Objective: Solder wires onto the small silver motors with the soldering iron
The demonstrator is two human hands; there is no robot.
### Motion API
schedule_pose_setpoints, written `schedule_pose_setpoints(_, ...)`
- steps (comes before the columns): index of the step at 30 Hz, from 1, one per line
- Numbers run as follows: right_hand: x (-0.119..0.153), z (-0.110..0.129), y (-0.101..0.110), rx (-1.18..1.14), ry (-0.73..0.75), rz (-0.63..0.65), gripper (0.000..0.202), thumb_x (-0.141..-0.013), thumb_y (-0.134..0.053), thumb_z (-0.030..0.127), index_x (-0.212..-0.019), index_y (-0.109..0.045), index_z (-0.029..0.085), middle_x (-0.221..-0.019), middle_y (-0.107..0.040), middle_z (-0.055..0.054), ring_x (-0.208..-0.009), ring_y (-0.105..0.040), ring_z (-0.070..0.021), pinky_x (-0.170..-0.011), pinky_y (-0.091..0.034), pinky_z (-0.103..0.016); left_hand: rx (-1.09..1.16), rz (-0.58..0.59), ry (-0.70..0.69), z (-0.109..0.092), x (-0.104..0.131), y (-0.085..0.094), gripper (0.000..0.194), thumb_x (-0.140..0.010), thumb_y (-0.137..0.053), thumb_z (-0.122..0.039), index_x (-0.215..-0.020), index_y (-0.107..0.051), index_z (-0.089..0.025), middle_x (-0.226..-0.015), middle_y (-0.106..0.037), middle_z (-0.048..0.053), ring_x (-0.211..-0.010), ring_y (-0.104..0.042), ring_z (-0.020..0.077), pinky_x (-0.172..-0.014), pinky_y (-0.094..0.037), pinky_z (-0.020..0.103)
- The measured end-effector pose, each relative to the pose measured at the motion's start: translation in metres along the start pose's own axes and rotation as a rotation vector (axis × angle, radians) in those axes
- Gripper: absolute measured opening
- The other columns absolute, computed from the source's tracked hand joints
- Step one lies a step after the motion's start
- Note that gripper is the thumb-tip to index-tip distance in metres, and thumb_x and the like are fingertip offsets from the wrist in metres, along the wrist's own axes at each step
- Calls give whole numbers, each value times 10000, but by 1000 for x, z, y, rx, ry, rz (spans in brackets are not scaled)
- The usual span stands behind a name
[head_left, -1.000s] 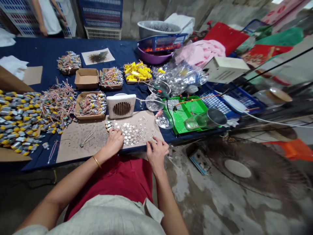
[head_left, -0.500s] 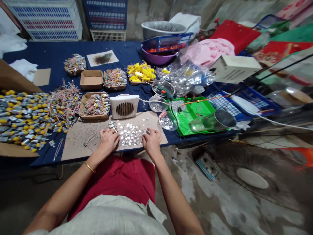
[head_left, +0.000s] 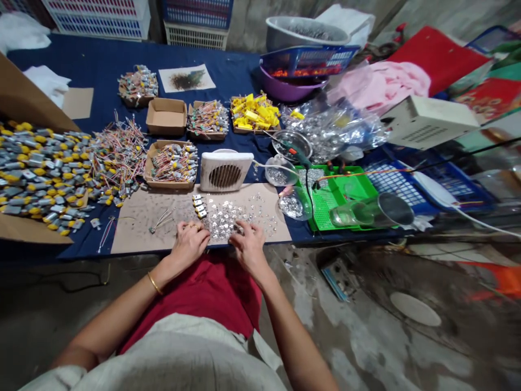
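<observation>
At the left of the desk (head_left: 108, 54), on a dark blue cover: dense pile of grey-and-yellow cylinders (head_left: 36, 179), bordered by cardboard. Just right of the pile: tangle of wired components (head_left: 120, 152), with slim leads in reds and whites. Next, toward the middle: filled cardboard tray (head_left: 171, 182), holding more wired components, just beyond the cardboard sheet (head_left: 134, 233). On the left part of this sheet: small bundle of wires (head_left: 163, 221), lying loose. To the right of the bundle, at the near edge of the sheet: left hand (head_left: 191, 240), palm down, with fingers bent and close together; contents of the grip, if any, impossible to tell. Just beyond the left hand: short row of yellow-and-dark pieces (head_left: 198, 206). Between and beyond both hands, on the sheet: scattered small metal parts (head_left: 222, 220), shiny and flat. Upright behind the metal parts: white square grille (head_left: 226, 171). Right of the left hand and apart from it: right hand (head_left: 249, 243), with fingers curved and spread, over the right side of the metal parts. Beyond, at the far side: tray of yellow pieces (head_left: 255, 112). Farther right: clear dish (head_left: 293, 205) of metal pieces, then green tray (head_left: 321, 203), with drinking glass (head_left: 345, 215) lying tilted across it.
</observation>
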State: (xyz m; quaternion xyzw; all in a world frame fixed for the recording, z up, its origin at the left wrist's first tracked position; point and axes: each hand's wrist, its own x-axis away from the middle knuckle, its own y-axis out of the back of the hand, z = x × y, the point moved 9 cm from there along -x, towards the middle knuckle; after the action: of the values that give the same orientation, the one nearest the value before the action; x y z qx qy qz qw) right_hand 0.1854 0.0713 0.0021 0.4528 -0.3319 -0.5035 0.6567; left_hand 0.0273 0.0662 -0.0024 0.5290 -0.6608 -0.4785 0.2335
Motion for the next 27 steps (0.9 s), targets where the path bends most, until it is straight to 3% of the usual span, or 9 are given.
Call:
schedule_pose_setpoints(8,-2,8,-6,178,5,35,194,-882,-547,193,-809,-724,230,-1431,-456,-68,-1212,-304,-343,-933,-283,-485,-10,-1,-2,-3,0,-2,190,-940,-522,-267,-952,-706,-219,-974,-666,67,-953,-549,211,-916,-259,425)
schedule_pose_setpoints(12,7,11,0,225,23,-11,175,-870,-556,180,-852,-717,244,-1437,-465,-53,-1211,-318,-320,-952,-278,-475,-16,-23,-9,-5,-2,1,191,-943,-520,-276,-949,-703,-218,-983,-671,64,-960,-558,209,-914,-256,420)
schedule_pose_setpoints(14,15,-3,16,223,-27,-93,174,-878,-553,203,-901,-715,261,-1426,-479,-47,-1189,-333,-314,-935,-293,-470,-15,-35,-7,-3,-4,4,193,-944,-519,-281,-945,-704,-225,-971,-676,62,-948,-561,208,-916,-252,422)
schedule_pose_setpoints(18,26,-55,57,247,-226,-282,182,-903,-542,262,-933,-721,249,-1328,-555,-75,-1108,-378,-311,-874,-325,-455,-38,-51,9,0,-15,9,195,-937,-524,-289,-930,-710,-229,-960,-680,65,-935,-562,215,-910,-254,427)
schedule_pose_setpoints(22,-15,-81,53,247,-127,-95,212,-920,-515,228,-937,-723,192,-1100,-647,-111,-988,-462,-259,-829,-353,-372,-49,-38,-35,-16,-28,3,197,-933,-522,-282,-924,-709,-221,-974,-676,69,-949,-563,220,-928,-261,433)
schedule_pose_setpoints(27,-87,-91,50,271,-69,-46,227,-909,-480,151,-902,-707,152,-925,-644,-113,-872,-506,-215,-766,-355,-307,-41,-64,-79,-32,-30,2,202,-933,-509,-285,-958,-699,-220,-1013,-674,80,-965,-560,229,-947,-286,448)
